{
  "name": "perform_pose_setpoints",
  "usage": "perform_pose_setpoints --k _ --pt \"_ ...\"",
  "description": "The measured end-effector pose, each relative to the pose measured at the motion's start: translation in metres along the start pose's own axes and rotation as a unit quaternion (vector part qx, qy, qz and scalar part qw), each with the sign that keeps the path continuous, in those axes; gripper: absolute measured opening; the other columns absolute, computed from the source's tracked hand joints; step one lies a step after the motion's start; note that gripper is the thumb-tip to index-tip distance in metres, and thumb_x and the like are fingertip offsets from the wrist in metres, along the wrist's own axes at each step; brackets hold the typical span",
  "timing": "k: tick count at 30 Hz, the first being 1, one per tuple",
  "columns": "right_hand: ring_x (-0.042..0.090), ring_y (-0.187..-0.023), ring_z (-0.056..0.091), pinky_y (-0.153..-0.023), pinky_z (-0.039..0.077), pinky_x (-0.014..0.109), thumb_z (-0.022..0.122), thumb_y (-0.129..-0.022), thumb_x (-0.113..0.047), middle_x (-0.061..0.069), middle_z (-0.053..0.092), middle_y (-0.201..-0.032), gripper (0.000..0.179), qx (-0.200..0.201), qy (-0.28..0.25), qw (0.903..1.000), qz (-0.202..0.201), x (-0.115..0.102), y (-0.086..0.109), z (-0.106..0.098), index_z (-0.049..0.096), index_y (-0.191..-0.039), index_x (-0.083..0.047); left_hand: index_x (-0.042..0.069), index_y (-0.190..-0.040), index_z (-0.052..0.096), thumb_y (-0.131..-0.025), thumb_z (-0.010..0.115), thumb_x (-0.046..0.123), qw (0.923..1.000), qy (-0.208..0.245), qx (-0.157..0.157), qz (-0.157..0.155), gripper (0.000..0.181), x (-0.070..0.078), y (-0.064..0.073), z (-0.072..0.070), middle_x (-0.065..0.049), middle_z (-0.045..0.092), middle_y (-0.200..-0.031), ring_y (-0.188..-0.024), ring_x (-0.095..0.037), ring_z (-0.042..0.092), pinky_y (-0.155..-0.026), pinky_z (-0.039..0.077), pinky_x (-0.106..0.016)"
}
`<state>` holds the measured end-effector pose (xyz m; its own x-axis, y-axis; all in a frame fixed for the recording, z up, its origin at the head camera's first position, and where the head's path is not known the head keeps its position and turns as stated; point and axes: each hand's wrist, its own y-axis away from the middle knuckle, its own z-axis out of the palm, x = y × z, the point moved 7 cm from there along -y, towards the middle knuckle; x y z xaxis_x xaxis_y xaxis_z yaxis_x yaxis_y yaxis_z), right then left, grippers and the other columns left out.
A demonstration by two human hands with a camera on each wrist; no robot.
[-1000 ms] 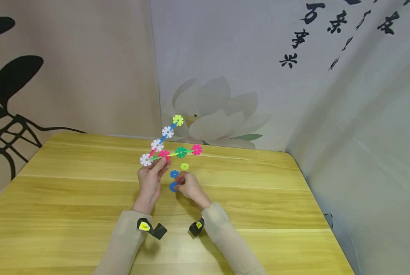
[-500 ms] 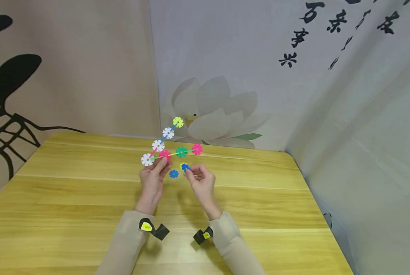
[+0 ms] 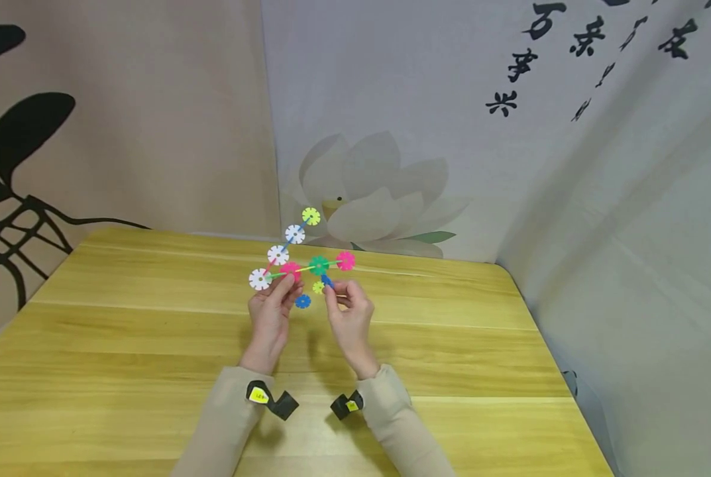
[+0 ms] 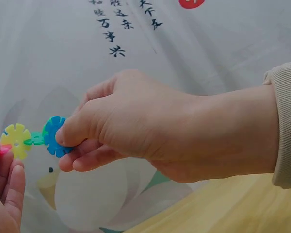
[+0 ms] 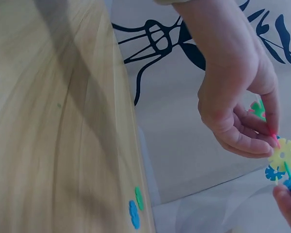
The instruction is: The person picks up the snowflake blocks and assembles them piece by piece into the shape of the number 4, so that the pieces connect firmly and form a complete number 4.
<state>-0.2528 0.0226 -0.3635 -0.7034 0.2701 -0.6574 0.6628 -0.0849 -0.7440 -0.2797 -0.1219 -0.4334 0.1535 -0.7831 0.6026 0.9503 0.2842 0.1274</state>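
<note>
My left hand (image 3: 268, 321) pinches a pink notched plastic disc (image 3: 291, 271) in a chain of interlocking snowflake discs. One branch climbs through white discs (image 3: 278, 255) to a yellow disc (image 3: 311, 216). The other runs right through an edge-on yellow disc and a green disc (image 3: 319, 265) to a pink end disc (image 3: 346, 260). My right hand (image 3: 352, 318) pinches a blue disc (image 4: 57, 138) between thumb and fingers, close under the green disc. In the left wrist view, the blue disc overlaps green at the end of the yellow disc (image 4: 15, 141).
A loose yellow disc (image 3: 318, 287) and a loose blue disc (image 3: 303, 301) lie on the wooden table (image 3: 152, 344) beneath the hands. A printed cloth backdrop (image 3: 379, 79) stands behind the table's far edge.
My right hand has picked up the nearer blue disc from the table and brought it up to the green disc. The left hand and chain have shifted slightly right.
</note>
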Motion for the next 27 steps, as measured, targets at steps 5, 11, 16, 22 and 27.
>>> perform_pose_setpoints --k 5,11,16,22,27 --pt "0.034 -0.063 0.065 -0.054 0.058 0.035 0.062 -0.075 0.022 0.025 0.061 -0.072 0.012 0.017 0.049 0.9978 -0.041 -0.012 -0.003 -0.003 0.055 -0.076 0.012 0.005 -0.08 0.068 -0.086 0.062 -0.005 0.9999 -0.003 0.007 -0.013 0.013 -0.006 0.005 0.003 -0.005 0.07 -0.074 -0.067 -0.013 0.067 -0.069 0.057 -0.022" --pt "0.034 -0.063 0.065 -0.053 0.058 0.034 0.062 -0.075 0.022 0.025 0.062 -0.072 0.012 0.024 0.042 0.9976 -0.05 -0.009 -0.005 -0.007 0.055 -0.075 0.012 0.002 -0.087 0.065 -0.085 0.06 -0.007 0.9999 0.007 0.014 -0.008 0.011 -0.007 0.01 0.006 -0.006 0.069 -0.073 -0.067 -0.014 0.067 -0.068 0.057 -0.023" --pt "0.035 -0.064 0.065 -0.053 0.058 0.033 0.062 -0.07 0.025 0.025 0.062 -0.074 0.016 0.014 0.043 0.9957 -0.081 -0.013 -0.004 -0.007 0.054 -0.073 0.011 0.003 -0.083 0.066 -0.085 0.058 -0.007 0.9998 0.019 0.0 -0.003 0.013 -0.006 0.011 0.012 -0.006 0.069 -0.074 -0.069 -0.015 0.067 -0.069 0.057 -0.022" --pt "0.035 -0.068 0.062 -0.053 0.056 0.037 0.064 -0.07 0.022 0.024 0.062 -0.076 0.016 0.029 0.054 0.9933 -0.098 -0.02 -0.007 -0.016 0.055 -0.075 0.01 0.005 -0.077 0.067 -0.086 0.056 -0.007 0.9996 0.027 0.002 -0.008 0.019 -0.004 0.01 0.01 -0.006 0.069 -0.072 -0.068 -0.015 0.067 -0.069 0.057 -0.023" --pt "0.03 -0.084 0.058 -0.064 0.051 0.028 0.064 -0.08 0.013 0.028 0.061 -0.094 0.009 0.04 0.007 0.9984 0.04 -0.001 -0.017 -0.03 0.056 -0.078 0.011 0.004 -0.078 0.066 -0.086 0.056 -0.008 0.9994 0.034 0.003 -0.008 0.018 -0.001 0.01 0.008 -0.007 0.069 -0.072 -0.066 -0.015 0.067 -0.069 0.057 -0.023"
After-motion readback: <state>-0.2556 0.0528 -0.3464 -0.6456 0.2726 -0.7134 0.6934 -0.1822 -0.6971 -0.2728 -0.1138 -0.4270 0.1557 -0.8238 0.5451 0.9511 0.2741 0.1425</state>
